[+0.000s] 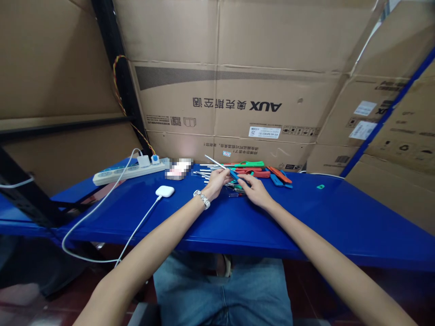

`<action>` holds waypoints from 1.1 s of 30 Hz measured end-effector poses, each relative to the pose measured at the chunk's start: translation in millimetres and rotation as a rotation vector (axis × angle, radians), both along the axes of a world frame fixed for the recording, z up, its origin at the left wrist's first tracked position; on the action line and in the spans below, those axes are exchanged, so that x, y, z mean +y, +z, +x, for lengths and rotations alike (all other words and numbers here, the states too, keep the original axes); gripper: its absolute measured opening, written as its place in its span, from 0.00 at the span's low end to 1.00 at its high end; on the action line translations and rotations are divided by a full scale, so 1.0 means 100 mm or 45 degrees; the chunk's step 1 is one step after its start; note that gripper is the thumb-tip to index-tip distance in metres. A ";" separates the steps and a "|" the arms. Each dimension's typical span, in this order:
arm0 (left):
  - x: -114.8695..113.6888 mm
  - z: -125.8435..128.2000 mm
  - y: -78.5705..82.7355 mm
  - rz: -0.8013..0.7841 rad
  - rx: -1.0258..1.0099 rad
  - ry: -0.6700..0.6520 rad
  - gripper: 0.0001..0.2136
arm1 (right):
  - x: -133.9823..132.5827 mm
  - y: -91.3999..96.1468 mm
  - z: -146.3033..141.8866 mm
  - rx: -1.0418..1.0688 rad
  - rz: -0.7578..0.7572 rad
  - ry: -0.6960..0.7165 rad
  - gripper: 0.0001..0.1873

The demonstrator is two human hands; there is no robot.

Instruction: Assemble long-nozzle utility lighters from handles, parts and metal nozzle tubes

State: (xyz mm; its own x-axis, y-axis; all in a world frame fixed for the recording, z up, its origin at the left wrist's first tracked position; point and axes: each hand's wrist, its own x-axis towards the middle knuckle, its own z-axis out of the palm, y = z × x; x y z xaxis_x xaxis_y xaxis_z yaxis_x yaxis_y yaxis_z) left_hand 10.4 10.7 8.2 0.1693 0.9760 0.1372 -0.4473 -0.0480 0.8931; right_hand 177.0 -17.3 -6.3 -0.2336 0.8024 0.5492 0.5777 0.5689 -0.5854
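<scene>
A blue long-nosed gas lighter [234, 174] with a thin metal tube is held between both my hands, its tube pointing up and to the left. My left hand [217, 182] pinches it near the base of the tube. My right hand [255, 191] is closed on the handle end, with the fingers partly covering it. Behind and under the hands lies a pile of similar lighters, among them a green one [252, 164] and a red one [260, 174]. Orange [280, 174] and blue handle pieces [277, 180] lie right of the pile.
A white power strip [102, 178] with plugs stands at the back left. A white earbud case [165, 191] on a cable lies left of my hands. A small green piece [320, 186] lies to the right on the blue table [333, 222]. Cardboard [234, 86] walls the back.
</scene>
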 end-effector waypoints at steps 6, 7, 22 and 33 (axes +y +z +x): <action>-0.02 -0.03 0.03 0.000 -0.022 0.017 0.07 | 0.05 0.04 -0.03 0.029 -0.040 0.033 0.19; -0.02 -0.04 0.03 -0.006 -0.021 0.023 0.07 | 0.06 0.05 -0.04 0.022 -0.044 0.045 0.19; 0.00 -0.06 0.06 -0.071 -0.018 0.232 0.07 | 0.28 0.19 -0.10 0.004 -0.104 0.163 0.20; 0.01 -0.04 0.07 -0.049 0.052 0.342 0.10 | 0.17 0.22 -0.15 -0.002 -0.162 0.070 0.27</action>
